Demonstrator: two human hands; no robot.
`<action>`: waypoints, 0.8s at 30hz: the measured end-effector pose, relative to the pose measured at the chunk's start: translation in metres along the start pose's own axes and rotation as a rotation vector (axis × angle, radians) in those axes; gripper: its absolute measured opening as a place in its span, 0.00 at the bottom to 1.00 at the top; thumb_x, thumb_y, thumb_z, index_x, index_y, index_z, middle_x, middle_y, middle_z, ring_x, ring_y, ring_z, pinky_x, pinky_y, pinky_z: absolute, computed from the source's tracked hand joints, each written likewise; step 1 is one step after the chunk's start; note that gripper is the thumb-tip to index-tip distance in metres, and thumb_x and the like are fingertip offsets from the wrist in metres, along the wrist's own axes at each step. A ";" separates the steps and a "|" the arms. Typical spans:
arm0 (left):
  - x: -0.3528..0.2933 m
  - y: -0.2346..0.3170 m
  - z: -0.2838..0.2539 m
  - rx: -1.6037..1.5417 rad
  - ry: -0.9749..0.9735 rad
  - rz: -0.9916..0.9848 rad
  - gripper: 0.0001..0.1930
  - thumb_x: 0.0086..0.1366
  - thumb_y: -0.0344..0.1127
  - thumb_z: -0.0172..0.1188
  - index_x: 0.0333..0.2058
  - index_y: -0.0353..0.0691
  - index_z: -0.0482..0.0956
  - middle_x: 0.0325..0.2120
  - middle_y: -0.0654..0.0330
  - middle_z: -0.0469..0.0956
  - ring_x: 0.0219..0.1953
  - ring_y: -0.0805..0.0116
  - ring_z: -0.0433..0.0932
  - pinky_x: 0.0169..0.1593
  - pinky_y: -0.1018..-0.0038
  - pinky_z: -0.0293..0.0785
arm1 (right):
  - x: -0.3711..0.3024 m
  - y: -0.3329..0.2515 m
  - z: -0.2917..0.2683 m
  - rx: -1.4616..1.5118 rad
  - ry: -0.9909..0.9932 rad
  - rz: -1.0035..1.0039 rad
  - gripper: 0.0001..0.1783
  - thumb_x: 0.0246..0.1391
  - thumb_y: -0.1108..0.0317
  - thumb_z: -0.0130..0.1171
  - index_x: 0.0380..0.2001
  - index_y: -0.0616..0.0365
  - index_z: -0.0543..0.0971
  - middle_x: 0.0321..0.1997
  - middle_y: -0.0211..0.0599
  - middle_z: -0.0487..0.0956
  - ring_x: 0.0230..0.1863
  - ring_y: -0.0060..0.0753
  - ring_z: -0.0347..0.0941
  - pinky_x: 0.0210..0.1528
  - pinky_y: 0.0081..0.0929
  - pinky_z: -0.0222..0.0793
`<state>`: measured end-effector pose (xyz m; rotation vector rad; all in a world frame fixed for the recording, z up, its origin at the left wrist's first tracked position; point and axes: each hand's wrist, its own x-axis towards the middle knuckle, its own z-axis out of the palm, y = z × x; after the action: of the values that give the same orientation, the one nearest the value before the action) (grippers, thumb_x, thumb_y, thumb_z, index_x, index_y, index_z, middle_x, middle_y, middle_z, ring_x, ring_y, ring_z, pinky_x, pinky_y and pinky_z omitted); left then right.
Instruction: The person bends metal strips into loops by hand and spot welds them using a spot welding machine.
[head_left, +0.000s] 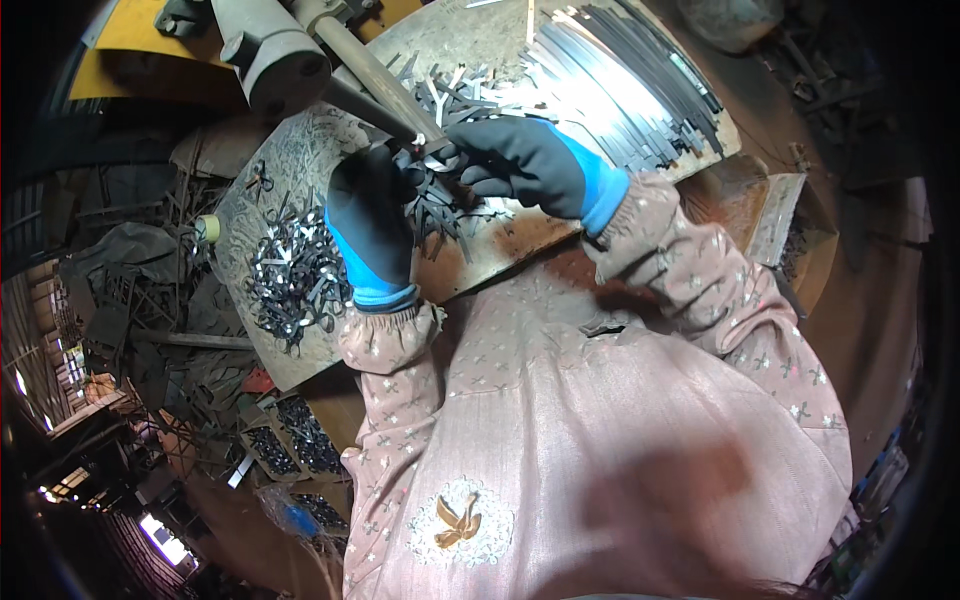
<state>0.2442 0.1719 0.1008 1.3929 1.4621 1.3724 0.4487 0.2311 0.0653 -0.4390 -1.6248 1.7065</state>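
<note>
At the lower left, a divided, shallow brown container [292,474] holds small dark metal pieces in several compartments, and a clear plastic bag with a blue patch [292,516] lies against it, its contents too blurred to name. At the right, a rusty open-topped bin [778,218] stands beside the worktable, with dark bits low inside that are hard to make out. The worn, grey, dusty worktable [285,372] carries a heap of short, shiny black metal pieces [292,268] on its left, more short dark strips [440,222] scattered in the middle, and a bundle of long, flat, silvery-grey metal strips [625,95] at its far right, partly washed out by glare. The left hand [372,215], in a black-coated blue glove, has its fingers curled inward; the back of the glove hides most of them, so I cannot tell whether they grip anything. The right hand [525,168], gloved alike, reaches in from the other side with bent fingers near a small, flat metal piece [434,148] between the two hands, just under the end of a long grey metal rod [370,70]; whether it grasps that piece is unclear. The grey cylindrical machine part [275,65] above is cut off by the top edge.
</note>
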 end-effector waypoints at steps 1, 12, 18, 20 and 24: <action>-0.008 -0.003 0.000 0.119 -0.040 0.111 0.14 0.64 0.20 0.52 0.48 0.31 0.74 0.42 0.54 0.79 0.32 0.70 0.78 0.34 0.75 0.76 | -0.009 -0.001 0.005 -0.210 0.065 -0.056 0.24 0.58 0.77 0.59 0.58 0.57 0.73 0.39 0.30 0.75 0.38 0.21 0.74 0.42 0.19 0.72; -0.108 -0.016 0.007 0.262 -0.181 0.172 0.16 0.67 0.21 0.46 0.51 0.33 0.73 0.37 0.54 0.77 0.30 0.69 0.79 0.31 0.76 0.77 | -0.063 -0.009 0.035 0.600 0.118 0.627 0.15 0.63 0.66 0.57 0.50 0.62 0.76 0.36 0.28 0.77 0.37 0.22 0.73 0.41 0.20 0.71; -0.167 -0.051 -0.009 -0.905 -0.028 -0.743 0.14 0.68 0.30 0.54 0.51 0.35 0.74 0.31 0.65 0.77 0.28 0.71 0.77 0.31 0.70 0.73 | -0.095 -0.003 0.053 0.140 -0.220 0.450 0.25 0.71 0.53 0.44 0.39 0.65 0.79 0.37 0.34 0.79 0.36 0.23 0.76 0.44 0.23 0.73; -0.176 -0.061 -0.015 -1.428 -0.233 -0.830 0.13 0.71 0.30 0.49 0.52 0.36 0.73 0.32 0.67 0.76 0.30 0.74 0.77 0.32 0.69 0.75 | -0.099 0.001 0.059 0.165 -0.218 0.461 0.23 0.71 0.54 0.44 0.41 0.66 0.78 0.38 0.34 0.80 0.36 0.23 0.76 0.43 0.23 0.73; -0.195 -0.080 -0.005 -0.684 -0.040 -0.473 0.18 0.70 0.25 0.47 0.57 0.35 0.70 0.40 0.59 0.75 0.36 0.71 0.75 0.34 0.72 0.73 | -0.097 0.023 0.044 0.363 -0.223 0.672 0.19 0.70 0.61 0.46 0.50 0.66 0.74 0.40 0.33 0.80 0.34 0.24 0.75 0.38 0.23 0.73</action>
<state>0.2577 -0.0070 -0.0104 0.5909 1.0461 1.3335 0.4779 0.1330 0.0265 -0.6803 -1.3420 2.5742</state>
